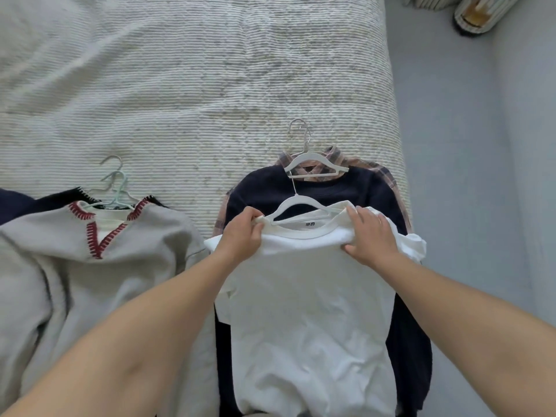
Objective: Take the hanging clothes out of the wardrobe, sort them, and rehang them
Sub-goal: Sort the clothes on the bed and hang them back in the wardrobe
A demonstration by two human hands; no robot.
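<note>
A white T-shirt on a white hanger lies on top of a pile on the bed. My left hand pinches its left shoulder at the hanger's end. My right hand grips the bunched fabric at the right shoulder. Under it lie a dark navy top and a pink plaid shirt on another white hanger. To the left lies a second pile, topped by a grey sweater with red stitching on pale hangers.
The bed with a ribbed cream cover fills the upper view. A grey floor runs along the bed's right edge. A striped round object stands at the top right corner.
</note>
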